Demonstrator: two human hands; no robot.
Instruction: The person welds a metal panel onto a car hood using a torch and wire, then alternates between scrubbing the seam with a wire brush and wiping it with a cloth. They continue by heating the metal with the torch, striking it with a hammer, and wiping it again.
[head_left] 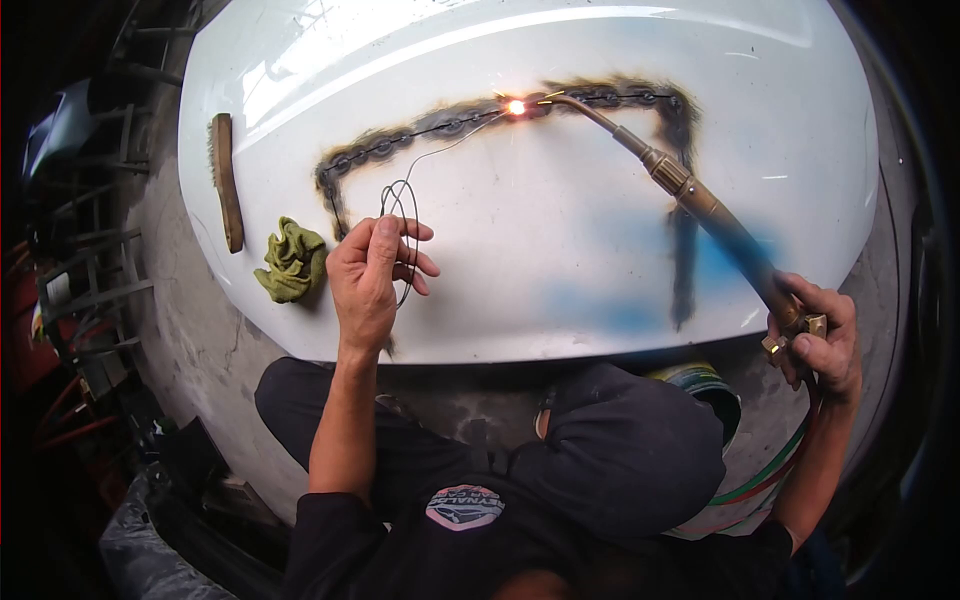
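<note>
My right hand (822, 335) grips a brass gas welding torch (715, 215) by its valve end, its bent tip reaching up and left to the seam. A bright glowing spot (516, 107) burns just beyond the tip. Between thumb and fingers, my left hand (370, 270) pinches a coiled thin welding wire (402, 240); its free end runs up to the glow. Under both lies a white car body panel (520, 230), with a scorched, welded seam (383, 147) along three sides of a rectangle. Several round weld spots dot the seam.
At the panel's left lie a wooden-handled wire brush (228, 185) and a crumpled green cloth (292, 262). Red and green hoses (765, 480) run down from the torch at the right. Dark metal racks (95, 290) stand on the concrete floor (180, 240) at the left.
</note>
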